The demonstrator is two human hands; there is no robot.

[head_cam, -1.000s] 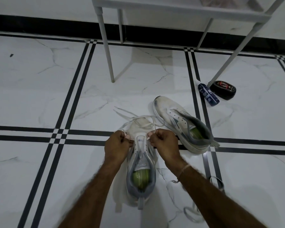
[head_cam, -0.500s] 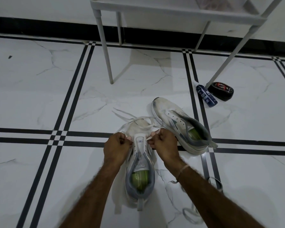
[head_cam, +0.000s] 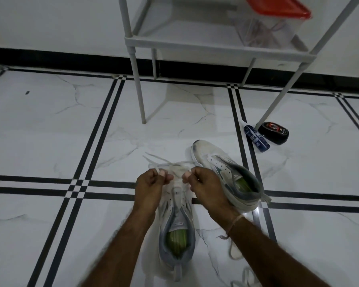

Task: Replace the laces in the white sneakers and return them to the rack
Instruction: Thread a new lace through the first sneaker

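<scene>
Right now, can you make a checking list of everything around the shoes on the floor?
Surface: white marble floor with black stripes.
Job's things: near sneaker under the hands, toe pointing away; second sneaker to its right; lace ends loose past the toe; rack behind.
Clutter: blue tube and black oval container by a rack leg; red-lidded box on the rack's shelf; spare lace beside the right forearm.
Hands: left hand and right hand each pinch the lace.
Cables: nothing seen.
Surroundings: white wall with black skirting.
</scene>
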